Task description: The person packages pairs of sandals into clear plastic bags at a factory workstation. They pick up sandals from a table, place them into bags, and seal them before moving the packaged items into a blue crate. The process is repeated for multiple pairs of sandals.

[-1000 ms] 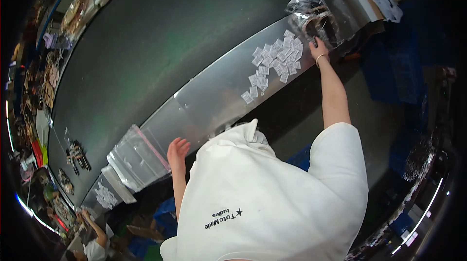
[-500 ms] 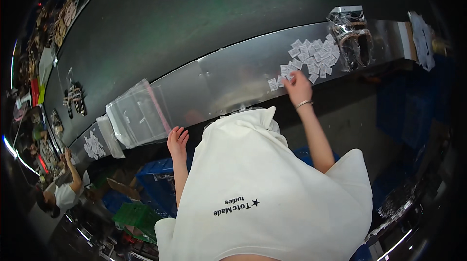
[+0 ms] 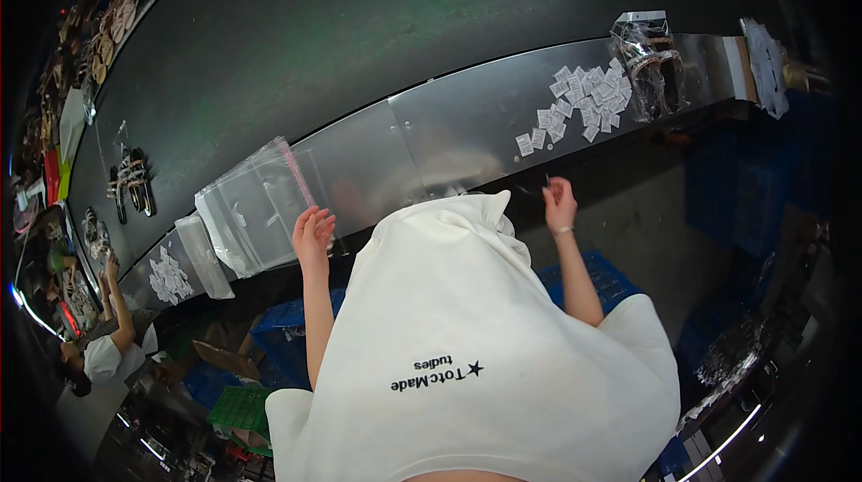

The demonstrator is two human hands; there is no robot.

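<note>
since half a second ago the right hand (image 3: 558,202) has pulled back from the scatter of small white labels (image 3: 579,105) and now hangs off the near edge of the metal worktop (image 3: 449,136), fingers pinched narrow on what looks like one tiny label, too small to tell for sure; the left hand (image 3: 312,232) stayed by the stack of clear plastic bags (image 3: 256,204), fingers loosely spread, touching its near corner, gripping nothing. the bags lie flat, glossy, with a pink strip along one edge. labels sit well right of them, beside a crinkled clear bag of rings (image 3: 648,56)
</note>
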